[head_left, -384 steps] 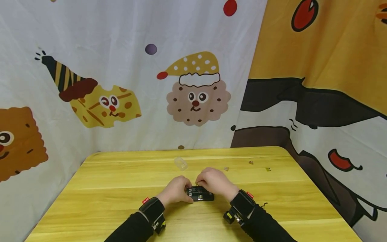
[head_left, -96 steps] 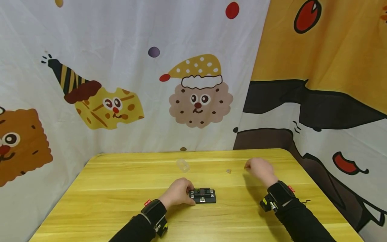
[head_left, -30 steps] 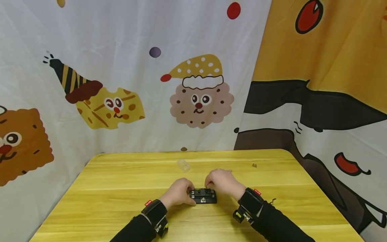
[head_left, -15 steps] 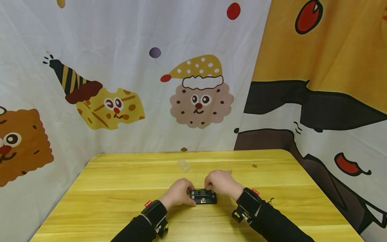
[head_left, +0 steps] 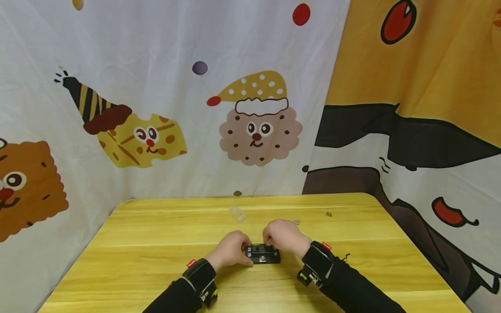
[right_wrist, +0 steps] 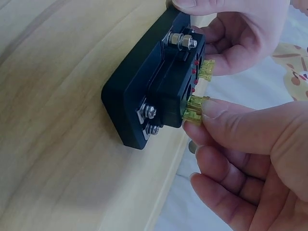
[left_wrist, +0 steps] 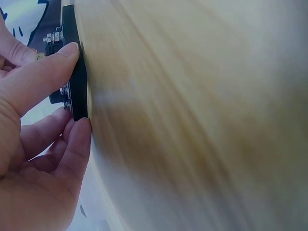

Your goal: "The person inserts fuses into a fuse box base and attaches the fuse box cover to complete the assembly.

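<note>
A black fuse block [head_left: 267, 259] with metal screw terminals rests on the table. My left hand [head_left: 230, 250] grips its left end, thumb on the near side and fingers on the far side. A yellow blade fuse [right_wrist: 207, 70] stands in the block near the left fingers. At the other end, my right hand [head_left: 285, 237] pinches a second yellow blade fuse [right_wrist: 193, 109] between thumb and forefinger, against the top of the block. How deep that fuse sits in its slot cannot be told. In the left wrist view, the block [left_wrist: 77, 72] shows edge-on between the left thumb and fingers.
A clear plastic cover [head_left: 237, 214] lies behind the block. Two small pieces, one pale [head_left: 297, 222] and one brownish [head_left: 329, 214], lie farther right on the wooden table [head_left: 156, 243]. A printed curtain [head_left: 164, 65] hangs at the table's back edge.
A small yellow piece at the far right has gone from the table. The right hand was out there about three seconds ago, then came back to the block. The left hand has kept its grip.
</note>
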Demonstrator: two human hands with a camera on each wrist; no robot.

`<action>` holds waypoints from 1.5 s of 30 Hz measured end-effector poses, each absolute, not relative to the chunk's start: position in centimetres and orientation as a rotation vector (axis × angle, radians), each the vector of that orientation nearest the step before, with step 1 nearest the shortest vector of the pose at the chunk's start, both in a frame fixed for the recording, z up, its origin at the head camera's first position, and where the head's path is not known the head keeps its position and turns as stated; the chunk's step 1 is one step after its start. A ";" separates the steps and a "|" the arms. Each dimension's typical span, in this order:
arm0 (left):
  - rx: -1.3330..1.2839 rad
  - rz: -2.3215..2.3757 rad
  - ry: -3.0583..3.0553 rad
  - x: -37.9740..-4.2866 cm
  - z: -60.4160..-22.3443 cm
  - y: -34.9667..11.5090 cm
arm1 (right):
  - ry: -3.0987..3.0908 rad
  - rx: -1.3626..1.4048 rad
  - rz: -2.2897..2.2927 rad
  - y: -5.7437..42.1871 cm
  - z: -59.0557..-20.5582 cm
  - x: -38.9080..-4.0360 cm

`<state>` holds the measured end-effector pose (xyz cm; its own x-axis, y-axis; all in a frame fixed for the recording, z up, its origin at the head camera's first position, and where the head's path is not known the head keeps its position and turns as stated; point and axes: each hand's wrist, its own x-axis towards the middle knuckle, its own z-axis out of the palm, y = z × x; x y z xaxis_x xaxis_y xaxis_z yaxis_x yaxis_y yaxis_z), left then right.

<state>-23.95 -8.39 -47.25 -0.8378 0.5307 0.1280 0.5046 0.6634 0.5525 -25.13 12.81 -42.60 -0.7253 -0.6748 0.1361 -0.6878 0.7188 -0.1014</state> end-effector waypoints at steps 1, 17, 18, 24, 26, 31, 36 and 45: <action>0.878 0.917 2.825 -24.0 -47.3 -8.4 | -2.827 1.118 0.216 12.8 -42.6 -25.1; 0.915 0.915 2.830 -23.9 -47.5 -8.5 | -2.827 1.064 0.053 11.9 -42.5 -24.9; 0.918 0.918 2.830 -24.0 -47.5 -8.5 | -2.827 1.063 0.035 11.9 -42.5 -24.8; 0.925 0.925 2.827 -24.0 -47.7 -8.5 | -2.803 1.075 -0.085 11.6 -42.6 -24.6; 0.925 0.926 2.824 -24.1 -47.7 -8.4 | -2.794 1.077 -0.099 11.6 -42.7 -24.6; 0.913 0.927 2.817 -24.0 -47.4 -8.4 | -2.775 1.083 -0.055 11.8 -42.9 -24.9; 0.905 0.933 2.808 -24.0 -47.2 -8.4 | -2.765 1.094 -0.020 11.9 -42.7 -24.9; 0.908 0.932 2.804 -23.9 -47.0 -8.4 | -2.721 1.113 0.048 11.9 -42.7 -24.7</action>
<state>-23.91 -8.39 -47.00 -0.8264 0.5475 0.1313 0.5173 0.6461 0.5612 -24.72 11.95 -42.73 -0.6959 -0.6905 0.1974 -0.6970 0.7156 0.0461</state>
